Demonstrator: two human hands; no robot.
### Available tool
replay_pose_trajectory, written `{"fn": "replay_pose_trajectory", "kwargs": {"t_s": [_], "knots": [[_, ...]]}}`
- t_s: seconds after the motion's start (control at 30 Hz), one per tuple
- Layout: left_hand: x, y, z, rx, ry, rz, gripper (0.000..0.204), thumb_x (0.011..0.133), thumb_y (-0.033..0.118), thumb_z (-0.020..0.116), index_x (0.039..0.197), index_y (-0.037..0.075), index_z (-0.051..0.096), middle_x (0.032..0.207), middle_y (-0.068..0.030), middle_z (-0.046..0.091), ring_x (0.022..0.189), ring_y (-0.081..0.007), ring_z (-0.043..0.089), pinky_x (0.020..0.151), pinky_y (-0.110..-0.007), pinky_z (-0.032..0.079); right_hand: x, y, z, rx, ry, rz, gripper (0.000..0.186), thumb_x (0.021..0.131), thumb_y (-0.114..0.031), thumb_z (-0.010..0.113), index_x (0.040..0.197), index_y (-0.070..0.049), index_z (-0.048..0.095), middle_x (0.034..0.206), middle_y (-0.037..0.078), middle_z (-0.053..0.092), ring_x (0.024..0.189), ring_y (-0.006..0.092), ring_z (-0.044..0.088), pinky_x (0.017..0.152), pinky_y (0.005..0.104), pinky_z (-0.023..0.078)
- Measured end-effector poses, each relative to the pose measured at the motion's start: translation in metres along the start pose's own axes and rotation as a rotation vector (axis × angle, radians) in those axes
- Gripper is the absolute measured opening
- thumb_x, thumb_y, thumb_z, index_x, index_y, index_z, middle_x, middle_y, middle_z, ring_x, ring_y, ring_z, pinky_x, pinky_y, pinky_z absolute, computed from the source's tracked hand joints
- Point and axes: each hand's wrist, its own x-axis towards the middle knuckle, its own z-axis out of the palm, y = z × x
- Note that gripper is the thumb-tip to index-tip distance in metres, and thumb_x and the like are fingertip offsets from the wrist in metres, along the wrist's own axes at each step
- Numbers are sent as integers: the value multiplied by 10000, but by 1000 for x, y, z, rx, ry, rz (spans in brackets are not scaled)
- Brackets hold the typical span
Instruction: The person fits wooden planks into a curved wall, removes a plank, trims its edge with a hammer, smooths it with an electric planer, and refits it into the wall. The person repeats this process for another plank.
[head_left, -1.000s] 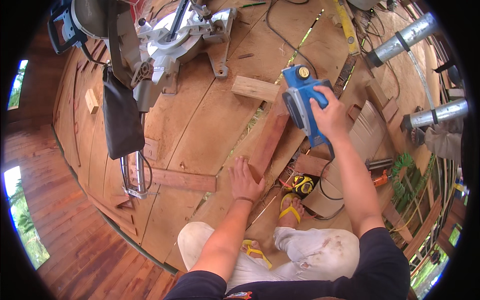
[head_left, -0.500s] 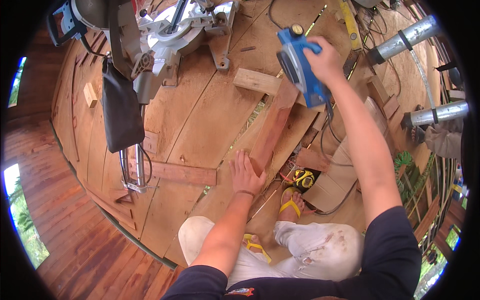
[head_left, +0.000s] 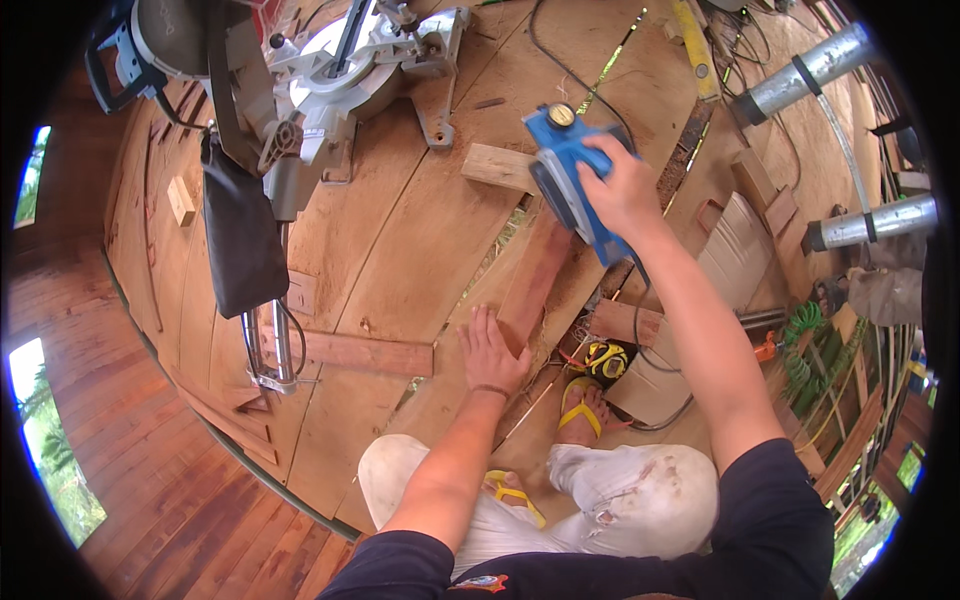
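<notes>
My right hand (head_left: 624, 195) is wrapped round the handle of a blue electric planer (head_left: 570, 150) with a brass-coloured front knob. The planer is over the far part of a reddish wooden board (head_left: 533, 280); whether its base touches the wood is hidden. My left hand (head_left: 495, 352) lies flat on the board's near end, fingers stretched out and holding nothing. Under the far end a paler wood block (head_left: 498, 168) sits crosswise, partly covered by the planer. A dark cord (head_left: 648, 300) trails from the planer's rear.
A mitre saw (head_left: 350, 80) with a black dust bag (head_left: 243, 225) stands at the upper left. A short board (head_left: 360, 352) lies below it. By my sandalled foot are a yellow-black tape measure (head_left: 606, 360) and cardboard (head_left: 735, 250). Metal ladder legs (head_left: 810, 75) rise at the right, near a yellow level (head_left: 697, 50).
My right hand has drawn the planer toward me and slightly left along the board. My left hand keeps its place.
</notes>
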Motion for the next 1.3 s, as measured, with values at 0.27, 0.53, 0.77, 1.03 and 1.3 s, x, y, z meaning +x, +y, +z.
{"fn": "replay_pose_trajectory", "kwargs": {"t_s": [0.27, 0.53, 0.77, 1.03, 1.3], "knots": [[3, 0, -4, -16, 65, 27, 947, 775, 377, 789, 1516, 11, 327, 1555, -198, 386, 1519, -362, 285, 1245, -575, 204, -17, -20, -79, 244, 108, 228, 334, 927, -303, 761, 1184, -95, 707, 868, 126, 734, 656, 167, 671, 616, 303, 530], [7, -27, -18, -293, -11, 81, 848, 742, 324, 837, 1418, -45, 483, 1483, -241, 457, 1388, -405, 432, 1171, -493, 357, -140, -26, -167, 429, 414, 341, 317, 980, -248, 738, 1249, -88, 690, 785, -10, 624, 552, 50, 519, 502, 231, 431], [30, -44, -43, -280, -283, 69, 647, 817, 229, 738, 1366, -65, 561, 1339, -252, 600, 1300, -372, 549, 1080, -423, 445, -186, -34, -182, 391, 394, 384, 314, 973, -256, 745, 1235, -87, 702, 798, 3, 645, 563, 56, 532, 527, 231, 453], [26, -41, -26, -594, -291, -84, 731, 803, 267, 740, 1404, -84, 515, 1287, -271, 651, 1208, -347, 639, 1010, -408, 504, -215, -39, -181, 383, 347, 444, 317, 955, -247, 764, 1225, -93, 705, 763, -3, 642, 561, 60, 544, 522, 243, 457], [-3, -2, -8, -135, -18, -125, 855, 776, 402, 782, 1451, 22, 418, 1262, -258, 646, 1124, -433, 657, 971, -501, 532, -193, -27, -139, 207, 190, 354, 349, 884, -136, 812, 1200, -51, 692, 900, 88, 741, 749, 118, 670, 691, 285, 541]]}}
